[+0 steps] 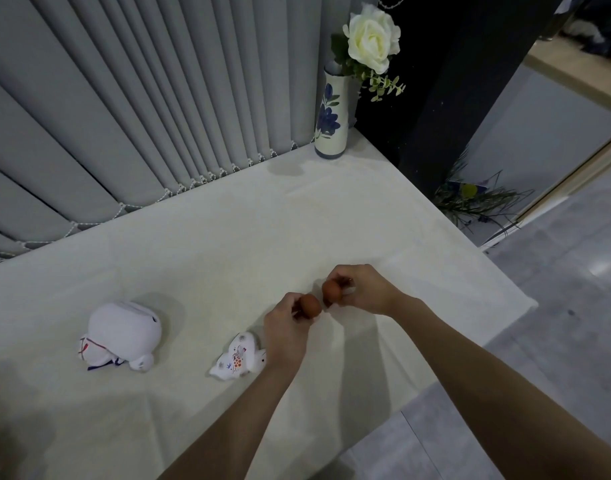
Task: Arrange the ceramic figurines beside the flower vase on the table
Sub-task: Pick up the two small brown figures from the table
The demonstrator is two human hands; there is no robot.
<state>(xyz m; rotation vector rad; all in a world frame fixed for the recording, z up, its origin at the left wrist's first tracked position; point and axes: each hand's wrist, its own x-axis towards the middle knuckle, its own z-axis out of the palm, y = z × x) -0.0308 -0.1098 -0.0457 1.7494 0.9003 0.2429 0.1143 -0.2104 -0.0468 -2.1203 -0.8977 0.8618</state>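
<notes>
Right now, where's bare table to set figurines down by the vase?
Bare cloth runs from the vase toward both hands, bordered by the blinds and the table's right edge. Crowded near: left hand, right hand, rabbit figurine, cat figurine.

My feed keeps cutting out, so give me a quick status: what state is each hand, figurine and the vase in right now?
left hand: closed on a small brown figurine
right hand: closed on a second brown figurine
large white figurine: lying on its side on the table
small painted white figurine: lying tipped over
vase: upright at the far corner, holding a white rose
</notes>
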